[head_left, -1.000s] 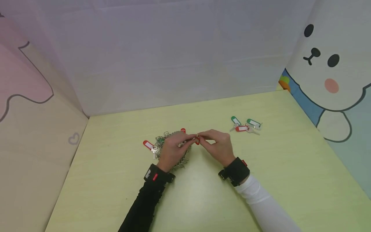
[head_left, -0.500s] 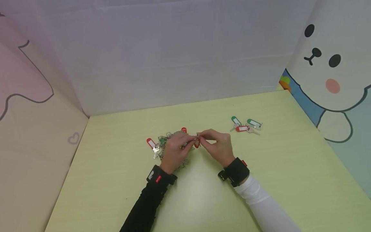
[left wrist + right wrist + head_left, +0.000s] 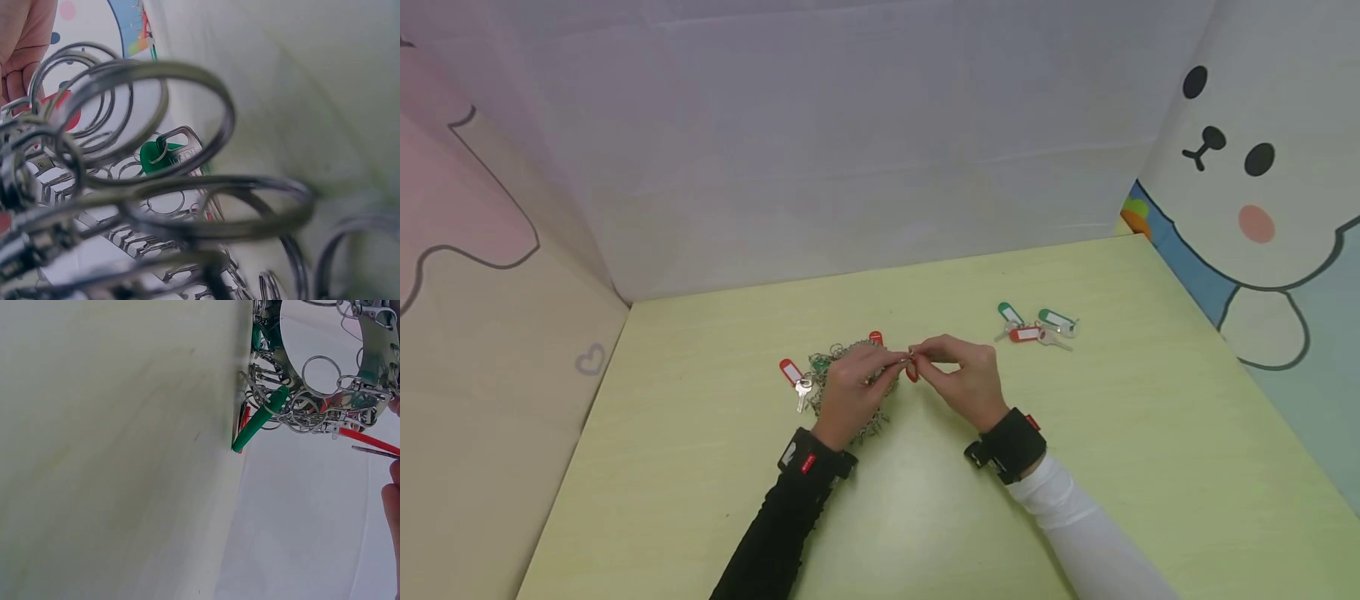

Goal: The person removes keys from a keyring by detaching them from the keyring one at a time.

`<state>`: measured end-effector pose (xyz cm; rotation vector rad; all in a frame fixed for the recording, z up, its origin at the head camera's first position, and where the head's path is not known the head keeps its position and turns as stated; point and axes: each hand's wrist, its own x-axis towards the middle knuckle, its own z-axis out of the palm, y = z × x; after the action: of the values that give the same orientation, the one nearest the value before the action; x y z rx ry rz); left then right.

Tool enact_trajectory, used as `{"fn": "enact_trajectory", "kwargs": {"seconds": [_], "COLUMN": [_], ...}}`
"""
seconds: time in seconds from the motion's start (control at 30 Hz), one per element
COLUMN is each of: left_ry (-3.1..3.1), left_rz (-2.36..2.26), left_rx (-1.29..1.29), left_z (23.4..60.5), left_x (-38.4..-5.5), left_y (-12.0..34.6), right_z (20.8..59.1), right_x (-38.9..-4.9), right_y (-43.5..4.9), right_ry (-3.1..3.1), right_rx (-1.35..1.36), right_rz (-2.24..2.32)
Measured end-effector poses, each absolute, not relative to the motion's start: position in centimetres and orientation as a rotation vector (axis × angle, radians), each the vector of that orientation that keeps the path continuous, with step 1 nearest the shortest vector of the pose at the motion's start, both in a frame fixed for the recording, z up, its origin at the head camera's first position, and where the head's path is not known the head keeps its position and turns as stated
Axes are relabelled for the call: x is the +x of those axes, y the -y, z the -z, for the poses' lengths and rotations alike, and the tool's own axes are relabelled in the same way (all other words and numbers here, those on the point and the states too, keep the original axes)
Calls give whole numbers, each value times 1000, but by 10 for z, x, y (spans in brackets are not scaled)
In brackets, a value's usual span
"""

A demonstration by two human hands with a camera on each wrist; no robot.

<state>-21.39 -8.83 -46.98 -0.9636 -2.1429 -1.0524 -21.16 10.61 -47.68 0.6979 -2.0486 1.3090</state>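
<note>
A bundle of metal rings and clasps (image 3: 820, 367) on a broad metal hoop (image 3: 290, 340) stands on the table under my left hand (image 3: 847, 396). That hand's thumb and fingers pinch a small part at the bundle's right side; what exactly is hidden. My right hand (image 3: 966, 379) pinches a red key tag (image 3: 912, 369) close to the left fingertips. In the right wrist view this tag (image 3: 375, 440) reaches from the clasps towards the fingers, a thin metal piece beside it. A green tag (image 3: 259, 422) hangs lower on the bundle; the left wrist view shows blurred rings (image 3: 219, 206) up close.
Left of the bundle lies a red tag (image 3: 791, 372) with a key (image 3: 802, 392). Behind it another red tag (image 3: 876, 337) shows. At the back right lie two green tags (image 3: 1057, 317) and a red tag (image 3: 1025, 333) with keys. Cloth walls stand behind and beside the table.
My left hand has shifted slightly to the right, and the red tag and key at the bundle's left have moved a little the same way. The right hand stays nearly still.
</note>
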Motion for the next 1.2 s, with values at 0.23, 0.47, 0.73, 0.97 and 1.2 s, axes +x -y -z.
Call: {"fn": "enact_trajectory", "kwargs": {"seconds": [0.23,0.47,0.73,0.97,1.2], "left_ry": [2131,2140,2182,2207,2220], "left_rz": [1051,1115,1192,1015,1165], "left_rx": [-963,-919,-873,-817,-799], "left_z": [472,471,470,468,466], "left_x": [-216,-215,-213,-210,-210], "left_y": [89,89,89,83,83], "right_z": [474,471,469,464,463], "right_x": [-212,-212,-212,-210,-211], "right_y": [-105,-106,-108,-108,-109], "right_ry": [2128,2121,2078,2078,2059], "right_rx": [695,774,898,952,963], "right_rz": [-1256,-1144,-909,-746,-715]}}
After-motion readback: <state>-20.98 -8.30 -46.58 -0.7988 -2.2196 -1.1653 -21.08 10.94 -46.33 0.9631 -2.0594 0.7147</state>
